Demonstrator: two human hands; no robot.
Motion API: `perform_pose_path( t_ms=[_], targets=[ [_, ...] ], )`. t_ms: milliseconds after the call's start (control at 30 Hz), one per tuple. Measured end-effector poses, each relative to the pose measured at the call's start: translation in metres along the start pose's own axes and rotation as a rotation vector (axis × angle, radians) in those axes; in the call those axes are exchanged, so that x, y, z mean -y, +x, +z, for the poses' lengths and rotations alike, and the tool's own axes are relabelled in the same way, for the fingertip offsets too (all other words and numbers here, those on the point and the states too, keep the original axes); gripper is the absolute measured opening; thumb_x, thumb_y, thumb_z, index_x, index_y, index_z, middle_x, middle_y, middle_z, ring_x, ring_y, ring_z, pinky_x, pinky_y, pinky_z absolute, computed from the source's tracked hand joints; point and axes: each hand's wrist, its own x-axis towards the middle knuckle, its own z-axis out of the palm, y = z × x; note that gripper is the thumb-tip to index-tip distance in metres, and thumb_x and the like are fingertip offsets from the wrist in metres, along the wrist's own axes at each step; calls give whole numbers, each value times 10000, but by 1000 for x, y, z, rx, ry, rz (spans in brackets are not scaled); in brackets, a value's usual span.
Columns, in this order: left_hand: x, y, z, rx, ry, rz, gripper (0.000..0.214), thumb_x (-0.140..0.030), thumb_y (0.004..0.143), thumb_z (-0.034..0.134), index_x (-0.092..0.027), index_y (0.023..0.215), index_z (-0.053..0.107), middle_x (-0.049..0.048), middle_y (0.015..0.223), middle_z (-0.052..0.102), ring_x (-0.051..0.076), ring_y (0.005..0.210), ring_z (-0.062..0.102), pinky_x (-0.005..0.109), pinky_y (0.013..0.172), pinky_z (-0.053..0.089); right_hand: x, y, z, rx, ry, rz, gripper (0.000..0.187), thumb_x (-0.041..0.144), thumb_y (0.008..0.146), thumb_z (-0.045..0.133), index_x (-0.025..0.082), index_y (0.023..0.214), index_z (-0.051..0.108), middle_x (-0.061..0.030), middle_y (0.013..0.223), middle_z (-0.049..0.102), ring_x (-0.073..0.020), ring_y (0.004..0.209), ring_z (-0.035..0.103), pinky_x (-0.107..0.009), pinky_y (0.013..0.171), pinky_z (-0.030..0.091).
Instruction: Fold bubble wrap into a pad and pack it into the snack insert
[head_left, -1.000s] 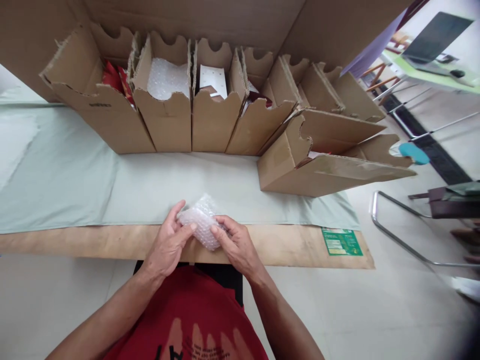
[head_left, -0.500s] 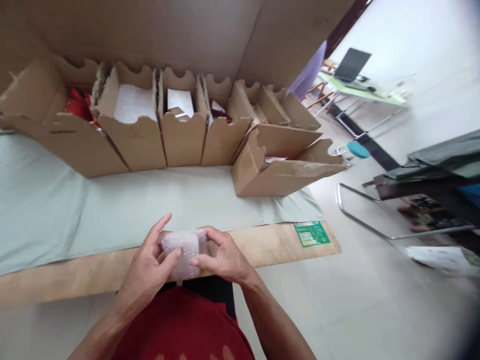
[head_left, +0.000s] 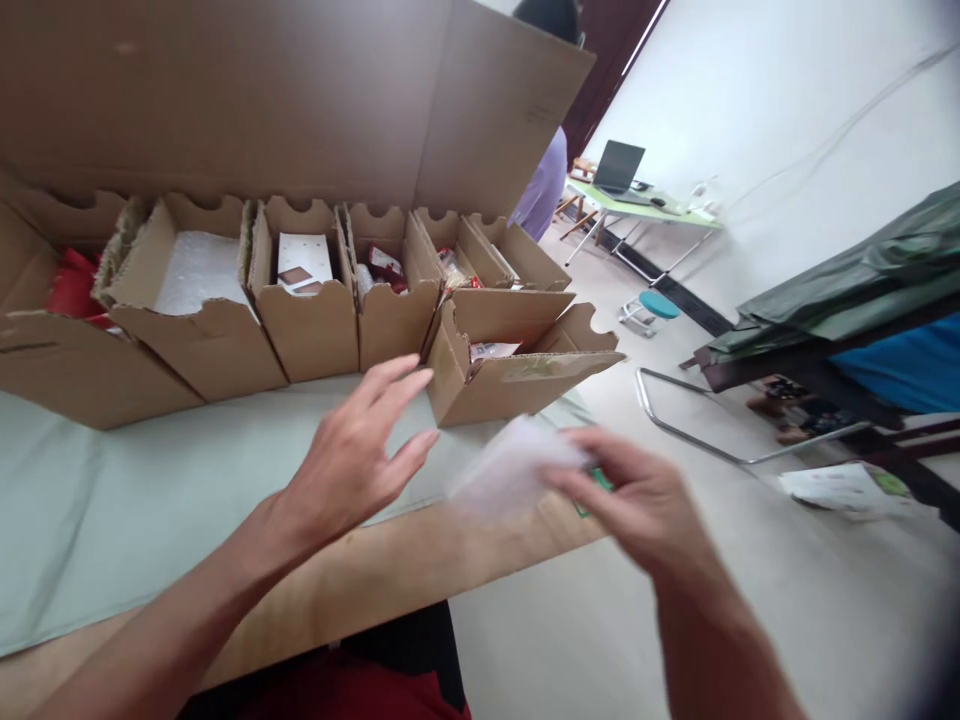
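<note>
Between the thumb and fingers of my right hand [head_left: 637, 500] is a piece of bubble wrap [head_left: 517, 470], blurred by motion, above the front edge of the table. Whether anything is inside the wrap I cannot tell. My left hand [head_left: 367, 440] is empty, its fingers spread, over the pale green cloth [head_left: 225, 450] to the left of the wrap. Just beyond both hands, a cardboard box [head_left: 517, 385] stands at an angle with a white and red packet [head_left: 495, 350] in it.
Several cardboard bins stand in a row at the back. One bin holds bubble wrap sheets [head_left: 199, 270]; another holds a white card [head_left: 304, 258]. A tall cardboard panel [head_left: 300, 110] rises behind them. At right are a metal-framed chair [head_left: 690, 430], a teal stool [head_left: 658, 304] and a person in purple [head_left: 544, 185].
My left hand has let go of the bubble wrap and moved forward. My right hand has carried the wrap right and forward. The view has turned to the right.
</note>
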Motion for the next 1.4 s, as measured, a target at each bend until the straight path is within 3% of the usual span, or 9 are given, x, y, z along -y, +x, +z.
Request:
perform_pose_path(
  t_ms=[100, 200, 267, 367, 567, 767, 1033, 1300, 1400],
  targets=[
    [-4, 52, 31, 54, -17, 73, 455, -170, 894, 655, -171, 1346, 607, 135, 1463, 614, 174, 870, 725, 350, 774, 636, 1, 34, -49, -384, -10, -68, 168, 358, 824, 833, 246, 910, 743, -6, 753, 708, -172, 621, 604, -288, 549, 485],
    [-10, 69, 60, 76, 23, 118, 299, -108, 898, 616, -171, 1185, 677, 82, 1194, 743, 178, 834, 728, 337, 764, 628, -10, 75, -76, -509, -153, -176, 188, 330, 802, 836, 232, 913, 721, -30, 817, 716, -177, 662, 595, -312, 606, 479],
    [-13, 63, 71, 22, 77, 148, 198, -102, 921, 573, -179, 1055, 696, 78, 1109, 748, 198, 875, 737, 316, 714, 618, -22, 101, -83, -436, -326, -159, 170, 315, 810, 798, 212, 918, 715, -31, 814, 712, -169, 644, 575, -315, 622, 458],
    [-14, 48, 77, -90, 161, 216, 180, -76, 918, 539, -175, 946, 686, 142, 1320, 693, 198, 869, 740, 325, 693, 612, -37, 130, -82, -294, -624, -52, 143, 284, 797, 747, 193, 906, 725, -29, 758, 704, -187, 632, 591, -315, 629, 432],
    [-8, 42, 79, -114, 214, 315, 194, -42, 895, 519, -168, 899, 666, 203, 1522, 571, 220, 823, 751, 378, 688, 622, -47, 166, -54, -23, -1137, 140, 216, 316, 864, 664, 194, 1016, 757, -106, 841, 760, -302, 794, 694, -334, 644, 407],
    [-6, 40, 81, -86, 146, 301, 196, -46, 910, 518, -173, 931, 666, 147, 1349, 716, 250, 942, 774, 373, 737, 648, -61, 180, -44, 305, -1306, 30, 240, 246, 941, 570, 165, 1123, 705, -143, 994, 781, -299, 918, 715, -316, 675, 403],
    [-3, 37, 83, -76, 106, 298, 210, -24, 887, 539, -166, 970, 669, 112, 1232, 761, 248, 930, 769, 383, 738, 653, -77, 196, -22, 607, -1297, 67, 238, 178, 945, 571, 142, 1093, 753, -177, 1084, 778, -331, 1046, 725, -326, 767, 492],
    [-7, 32, 81, -197, 105, 253, 258, -74, 935, 565, -187, 1156, 634, 131, 1298, 693, 210, 971, 744, 336, 801, 633, -74, 204, -14, 694, -1279, 76, 281, 229, 900, 653, 141, 1131, 788, -194, 1155, 773, -352, 1100, 717, -371, 865, 541],
    [-6, 24, 74, -303, 59, 190, 379, -88, 925, 588, -202, 1286, 581, 135, 1305, 644, 200, 981, 719, 355, 863, 622, -61, 181, -48, 389, -1193, 52, 336, 293, 947, 592, 167, 1212, 756, -165, 1227, 755, -337, 1095, 715, -384, 886, 538]
  ],
)
